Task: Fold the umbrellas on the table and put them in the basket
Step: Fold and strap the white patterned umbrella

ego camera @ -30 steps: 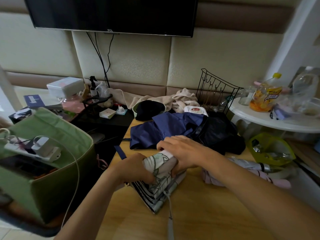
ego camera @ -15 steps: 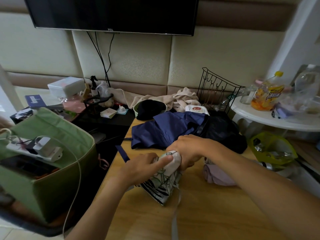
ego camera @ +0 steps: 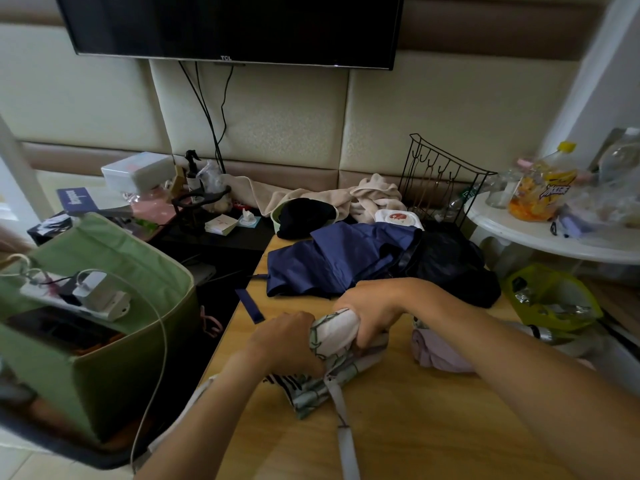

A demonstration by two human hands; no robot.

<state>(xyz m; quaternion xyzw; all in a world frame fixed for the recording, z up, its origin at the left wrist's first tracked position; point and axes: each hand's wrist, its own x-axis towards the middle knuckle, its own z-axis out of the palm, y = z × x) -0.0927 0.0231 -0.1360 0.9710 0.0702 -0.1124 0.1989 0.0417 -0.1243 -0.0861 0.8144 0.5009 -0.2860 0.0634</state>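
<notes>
Patterned umbrella point(ego camera: 332, 362) on table point(ego camera: 433, 427), near front edge. Right hand point(ego camera: 370, 306) clenched round its top end; left hand point(ego camera: 287, 344) grips folds lower down. Advice: keep canopy twisted tight, hold roll with right, bring strap point(ego camera: 344, 434) round, fasten. Basket point(ego camera: 104, 375) stands left, apart from table.

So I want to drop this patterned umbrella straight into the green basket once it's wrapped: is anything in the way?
Yes. A white power strip with plugged-in chargers lies across the green basket opening, its cable hanging over the rim. Both hands, left hand and right hand, grip the patterned umbrella.
</notes>
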